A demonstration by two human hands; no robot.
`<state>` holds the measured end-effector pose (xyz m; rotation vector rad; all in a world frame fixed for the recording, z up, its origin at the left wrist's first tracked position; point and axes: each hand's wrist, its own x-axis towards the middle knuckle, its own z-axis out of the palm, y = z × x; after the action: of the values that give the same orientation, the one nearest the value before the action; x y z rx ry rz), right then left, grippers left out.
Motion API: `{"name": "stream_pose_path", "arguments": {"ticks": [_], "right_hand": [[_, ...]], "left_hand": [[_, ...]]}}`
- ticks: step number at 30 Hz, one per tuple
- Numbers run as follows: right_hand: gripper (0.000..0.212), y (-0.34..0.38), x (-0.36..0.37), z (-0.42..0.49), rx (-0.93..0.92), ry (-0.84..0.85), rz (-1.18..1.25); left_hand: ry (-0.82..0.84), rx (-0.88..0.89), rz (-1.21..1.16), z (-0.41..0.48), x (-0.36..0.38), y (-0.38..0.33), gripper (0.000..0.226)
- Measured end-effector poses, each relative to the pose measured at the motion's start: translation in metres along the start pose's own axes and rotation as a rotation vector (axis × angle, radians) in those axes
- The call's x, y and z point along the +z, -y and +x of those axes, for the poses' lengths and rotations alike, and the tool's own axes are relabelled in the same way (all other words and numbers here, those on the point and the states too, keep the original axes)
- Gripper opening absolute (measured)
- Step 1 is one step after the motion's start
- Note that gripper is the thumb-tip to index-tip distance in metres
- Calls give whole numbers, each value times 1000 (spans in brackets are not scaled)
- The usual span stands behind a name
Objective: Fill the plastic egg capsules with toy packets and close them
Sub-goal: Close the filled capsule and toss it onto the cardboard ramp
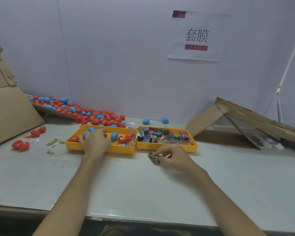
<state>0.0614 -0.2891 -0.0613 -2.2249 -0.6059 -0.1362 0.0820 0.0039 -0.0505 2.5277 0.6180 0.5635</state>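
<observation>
The packet [153,158] is low over the table [143,184], just in front of the right tray [191,147], pinched between thumb and fingertips of the right hand [171,156]; the left hand [95,142] reaches into the left tray [73,147] among eggs [114,136], fingers bent, though whether they grip one I cannot tell; a fetching step, I judge; next, an opened egg must meet the packet.

Table [134,184] w/ trays [122,150], eggs [94,118], cardboard [204,121].
</observation>
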Motion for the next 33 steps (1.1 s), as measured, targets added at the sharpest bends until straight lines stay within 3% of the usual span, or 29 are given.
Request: {"name": "stream_pose_path", "arguments": {"ticks": [4, 7, 9, 12, 21, 24, 29, 33], "right_hand": [[26, 0, -1, 1, -31, -31, -2], [29, 0, -1, 1, -39, -48, 7], [31, 0, -1, 0, -32, -56, 5], [30, 1, -1, 0, -32, -57, -11], [23, 6, -4, 0, -29, -26, -24], [30, 6, -5, -1, -21, -23, -21], [33, 7, -4, -1, -28, -23, -25], [27, 7, -5, -1, -22, -12, -28]], "left_hand": [[-77, 162, 12, 4, 3, -1, 40], [17, 288, 35, 6, 6, -4, 38], [97, 280, 67, 8, 8, -7, 32], [83, 236, 10, 9, 8, -4, 27], [6, 336, -284, 1, -1, -4, 60], [-21, 338, -403, -1, -4, -6, 61], [18, 283, -364, 4, -1, 0, 57], [-146, 186, -457, 7, -8, 3, 49]]}}
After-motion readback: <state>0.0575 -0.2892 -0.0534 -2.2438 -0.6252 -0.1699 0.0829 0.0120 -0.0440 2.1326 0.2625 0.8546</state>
